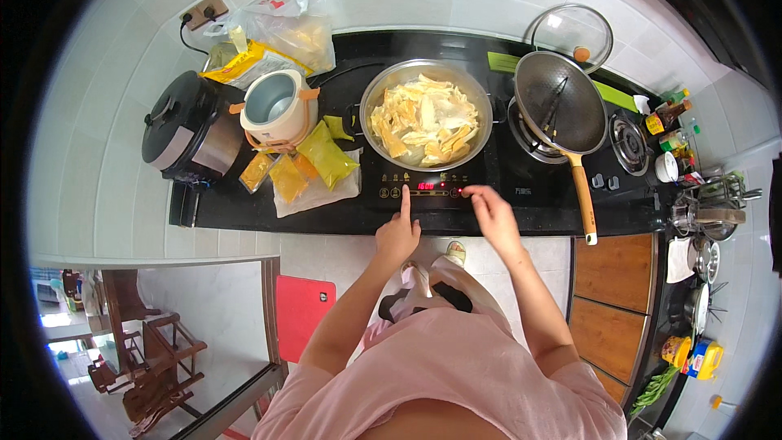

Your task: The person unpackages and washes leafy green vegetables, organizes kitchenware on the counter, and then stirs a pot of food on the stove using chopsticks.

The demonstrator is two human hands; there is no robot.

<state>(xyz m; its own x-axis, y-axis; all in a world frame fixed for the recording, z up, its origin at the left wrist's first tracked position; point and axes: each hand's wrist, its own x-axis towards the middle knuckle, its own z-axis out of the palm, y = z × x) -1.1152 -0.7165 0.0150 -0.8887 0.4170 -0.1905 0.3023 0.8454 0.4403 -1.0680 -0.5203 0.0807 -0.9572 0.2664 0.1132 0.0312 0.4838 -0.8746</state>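
With its index finger extended, my left hand touches or nearly touches the black induction cooker's control panel, left of the lit red digits. My right hand has a finger at the panel's right end, by a small red light; contact there is unclear. Neither hand holds anything. Just behind the panel sits a wide two-handled steel pot. Pale yellow pieces, apparently tofu skin, fill it, with some liquid between them.
Right of the pot, a wooden-handled wok rests on a gas burner, chopsticks inside; its handle overhangs the front edge. Sealed yellow-green packets lie on a cloth at left. Behind are a cream rice cooker and a dark electric pressure cooker.
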